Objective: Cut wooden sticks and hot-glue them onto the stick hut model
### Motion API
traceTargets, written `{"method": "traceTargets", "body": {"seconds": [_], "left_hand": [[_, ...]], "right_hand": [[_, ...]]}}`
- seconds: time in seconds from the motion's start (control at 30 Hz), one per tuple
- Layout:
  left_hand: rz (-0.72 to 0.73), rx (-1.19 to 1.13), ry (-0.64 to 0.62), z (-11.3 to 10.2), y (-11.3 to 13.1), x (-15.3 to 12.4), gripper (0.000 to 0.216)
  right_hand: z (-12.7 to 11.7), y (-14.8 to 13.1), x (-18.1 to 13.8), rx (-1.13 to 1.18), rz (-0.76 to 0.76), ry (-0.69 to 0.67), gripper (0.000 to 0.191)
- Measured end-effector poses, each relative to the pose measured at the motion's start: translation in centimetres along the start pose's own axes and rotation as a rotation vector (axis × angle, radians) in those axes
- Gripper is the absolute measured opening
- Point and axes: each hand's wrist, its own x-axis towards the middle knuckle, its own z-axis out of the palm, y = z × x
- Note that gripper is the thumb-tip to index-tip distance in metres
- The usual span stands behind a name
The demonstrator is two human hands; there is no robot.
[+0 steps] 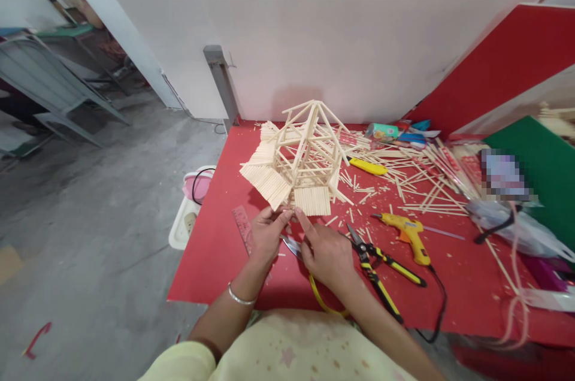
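A roofed model house of pale wooden sticks stands on the red-covered table, with slatted panels sloping from its sides. My left hand is at its front lower edge, thumb and fingers pinched together; what lies between the tips is too small to make out. My right hand stretches its index finger toward the same spot, close to the left fingertips. Its other fingers curl over a pair of scissors, whose blade shows at the left and yellow handle below the palm. The middle of the scissors is hidden by the hand.
Right of my hand lie black-and-yellow cutters and a yellow glue gun. Loose sticks and a yellow utility knife lie behind. A red ruler is at the left; a white board stands at the back.
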Motion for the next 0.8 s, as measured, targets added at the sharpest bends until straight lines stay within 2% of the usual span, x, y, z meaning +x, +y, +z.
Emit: {"method": "traceTargets", "body": {"seconds": [0.5, 0.8], "left_hand": [[-0.005, 0.005, 0.017, 0.1, 0.04, 0.03, 0.026], [0.005, -0.008, 0.006, 0.09, 0.03, -0.09, 0.022]], "right_hand": [[0.13, -0.05, -0.1, 0.001, 0.003, -0.006, 0.076], [0.06, 0.0, -0.1, -0.001, 0.005, 0.005, 0.076]]}}
